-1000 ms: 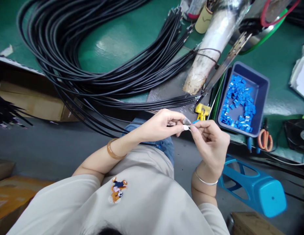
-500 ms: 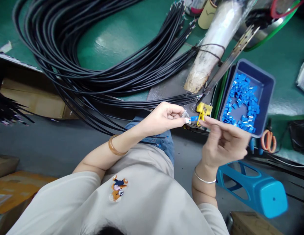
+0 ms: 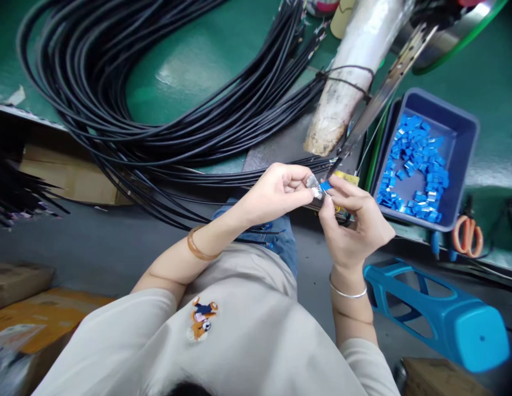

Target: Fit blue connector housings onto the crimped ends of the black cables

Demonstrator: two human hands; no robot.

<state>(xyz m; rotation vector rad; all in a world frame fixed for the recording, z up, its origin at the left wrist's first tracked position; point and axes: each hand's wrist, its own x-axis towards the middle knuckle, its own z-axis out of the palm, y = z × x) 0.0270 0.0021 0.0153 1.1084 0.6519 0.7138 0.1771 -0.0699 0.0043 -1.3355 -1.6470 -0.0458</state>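
My left hand (image 3: 276,192) is closed in a pinch around the end of a black cable (image 3: 256,179), with a silvery tip showing at its fingertips. My right hand (image 3: 353,220) meets it fingertip to fingertip and pinches a small blue connector piece (image 3: 325,186) against that cable end. Both hands hover just in front of the table edge, above my lap. A dark blue tray (image 3: 466,129) holding several loose blue connector pieces (image 3: 419,165) stands just right of my right hand.
A big coil of black cables (image 3: 157,110) covers the green table (image 3: 206,66). A wrapped whitish roll (image 3: 350,77) lies behind my hands. Orange scissors (image 3: 466,239) lie at the right. A blue plastic stool (image 3: 441,313) stands lower right. Cardboard boxes (image 3: 70,176) sit under the table.
My right hand swung out toward the blue tray with fingers loosened, then came back to my left hand and now pinches a blue piece at the cable end. The view shifted slightly.
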